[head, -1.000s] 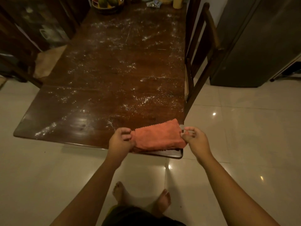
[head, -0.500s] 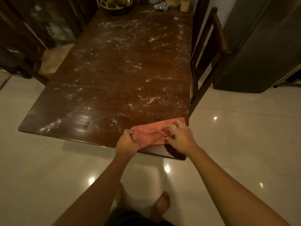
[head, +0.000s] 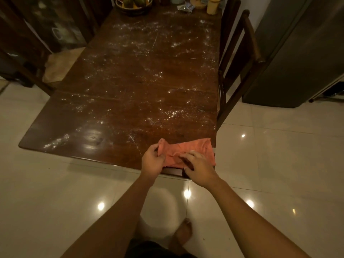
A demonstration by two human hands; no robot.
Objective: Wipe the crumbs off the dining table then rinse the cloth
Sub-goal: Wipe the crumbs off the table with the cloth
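An orange cloth [head: 193, 148] lies rumpled on the near right corner of the dark wooden dining table [head: 115, 116]. White crumbs [head: 171, 113] are scattered over most of the tabletop. My left hand [head: 153, 160] pinches the cloth's left end and lifts it slightly. My right hand [head: 198, 165] rests on the cloth's near middle, fingers curled into the fabric, covering part of it and the table's corner.
A fruit bowl [head: 133, 4], a yellow container [head: 212, 5] and small items stand at the table's far end. Wooden chairs [head: 240, 58] line the right side, another chair [head: 55, 67] the left. A grey refrigerator [head: 301, 53] stands at right. Glossy tiled floor [head: 279, 155] surrounds the table.
My right hand moved from the cloth's right end onto its middle. The flat folded cloth has become bunched, and my left hand has raised its left end.
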